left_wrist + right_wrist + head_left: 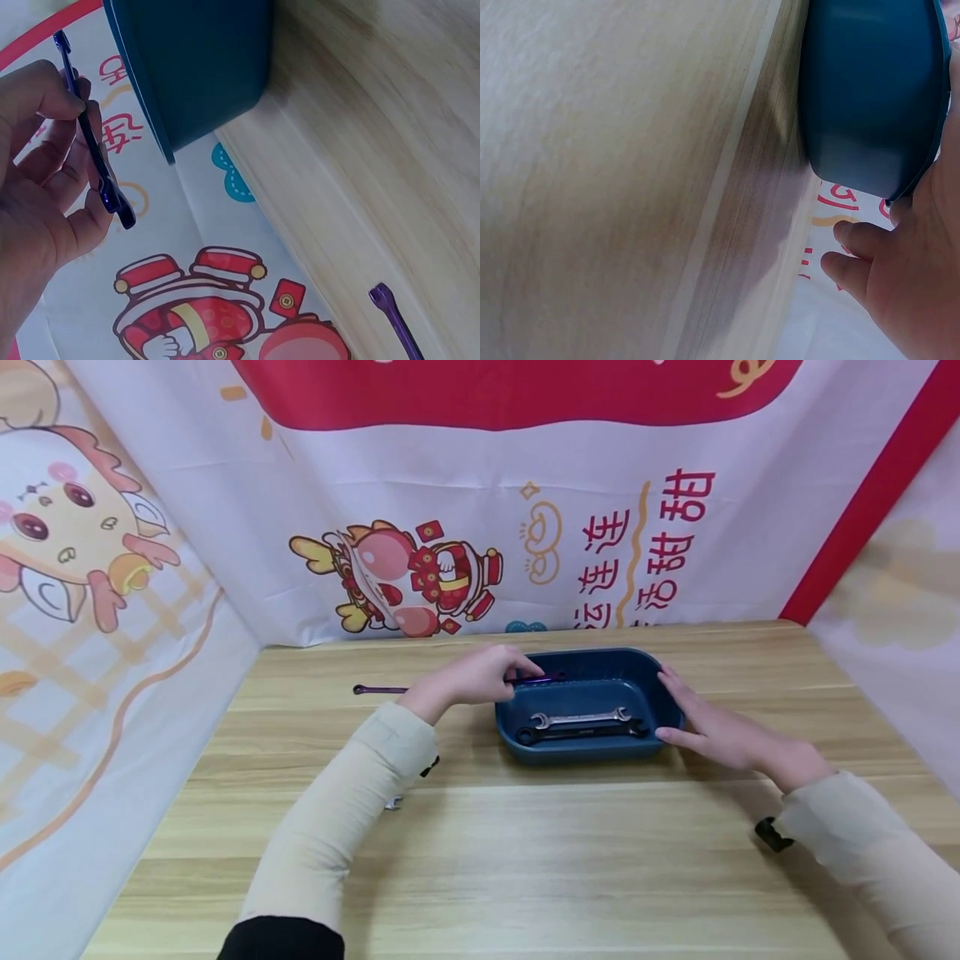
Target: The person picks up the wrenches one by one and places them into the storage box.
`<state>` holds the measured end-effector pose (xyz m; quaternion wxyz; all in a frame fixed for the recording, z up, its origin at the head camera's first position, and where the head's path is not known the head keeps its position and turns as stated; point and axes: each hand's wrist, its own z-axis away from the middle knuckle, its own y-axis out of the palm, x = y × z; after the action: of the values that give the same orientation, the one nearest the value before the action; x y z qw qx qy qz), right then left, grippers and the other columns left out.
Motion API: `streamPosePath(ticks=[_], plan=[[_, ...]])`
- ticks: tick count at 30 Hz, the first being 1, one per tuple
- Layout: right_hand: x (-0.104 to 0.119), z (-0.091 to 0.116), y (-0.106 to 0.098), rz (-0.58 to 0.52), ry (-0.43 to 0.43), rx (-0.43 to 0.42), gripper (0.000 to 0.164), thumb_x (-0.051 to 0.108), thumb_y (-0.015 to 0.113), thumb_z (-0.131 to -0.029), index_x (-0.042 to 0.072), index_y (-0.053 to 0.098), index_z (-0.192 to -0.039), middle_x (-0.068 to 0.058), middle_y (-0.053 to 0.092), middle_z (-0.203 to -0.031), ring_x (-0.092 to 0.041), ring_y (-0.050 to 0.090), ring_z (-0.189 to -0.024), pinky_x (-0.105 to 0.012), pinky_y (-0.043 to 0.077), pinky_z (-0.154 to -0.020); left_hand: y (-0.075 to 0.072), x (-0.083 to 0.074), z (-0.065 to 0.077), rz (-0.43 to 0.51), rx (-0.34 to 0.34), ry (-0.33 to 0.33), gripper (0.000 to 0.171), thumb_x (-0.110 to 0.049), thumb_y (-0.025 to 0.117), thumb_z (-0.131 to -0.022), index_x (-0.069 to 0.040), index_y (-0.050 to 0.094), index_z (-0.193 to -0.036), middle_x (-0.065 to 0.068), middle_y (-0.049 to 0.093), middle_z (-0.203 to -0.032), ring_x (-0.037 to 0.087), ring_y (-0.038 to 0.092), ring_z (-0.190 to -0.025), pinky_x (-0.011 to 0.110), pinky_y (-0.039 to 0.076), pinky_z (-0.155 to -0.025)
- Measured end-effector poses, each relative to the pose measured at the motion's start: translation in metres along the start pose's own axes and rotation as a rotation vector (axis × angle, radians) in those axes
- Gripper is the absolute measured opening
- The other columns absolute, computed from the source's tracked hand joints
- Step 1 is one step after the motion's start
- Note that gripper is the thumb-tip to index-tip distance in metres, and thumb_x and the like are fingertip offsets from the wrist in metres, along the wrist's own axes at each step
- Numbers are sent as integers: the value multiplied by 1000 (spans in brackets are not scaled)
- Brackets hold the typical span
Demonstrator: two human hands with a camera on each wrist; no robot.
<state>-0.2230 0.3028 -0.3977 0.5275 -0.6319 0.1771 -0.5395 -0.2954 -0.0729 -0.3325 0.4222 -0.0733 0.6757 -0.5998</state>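
My left hand (480, 675) pinches a purple wrench (91, 142) above the left back part of a dark blue plastic box (581, 753). Inside the box, a silver open-ended wrench (581, 719) lies alongside a black wrench (592, 732) near the front wall. My right hand (708, 727) rests against the box's right end, thumb and fingers extended along the rim. Left of the box, a second purple wrench (378, 689) lies on the table, partly behind my left hand and wrist. The left forearm hides most of another silver wrench (393, 803).
The wooden table (570, 860) carries the box near its back edge. Behind it hangs a white printed cloth (450, 468) with red figures and lettering, and more printed cloth (135, 693) closes off the left side.
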Motion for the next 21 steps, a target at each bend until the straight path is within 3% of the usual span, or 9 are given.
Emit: streamPosePath(ticks=[21], plan=[[-1,1,1,10,10,3,92,43,56,-105,10,-4,-165,-19,-6,-170,-51,12,-150,-69,20,-114,12,-11,-31,-27,35,7,46,5,62,-92,-14,70,-133,4,64,-114,20,55,-97,26,50,-78]])
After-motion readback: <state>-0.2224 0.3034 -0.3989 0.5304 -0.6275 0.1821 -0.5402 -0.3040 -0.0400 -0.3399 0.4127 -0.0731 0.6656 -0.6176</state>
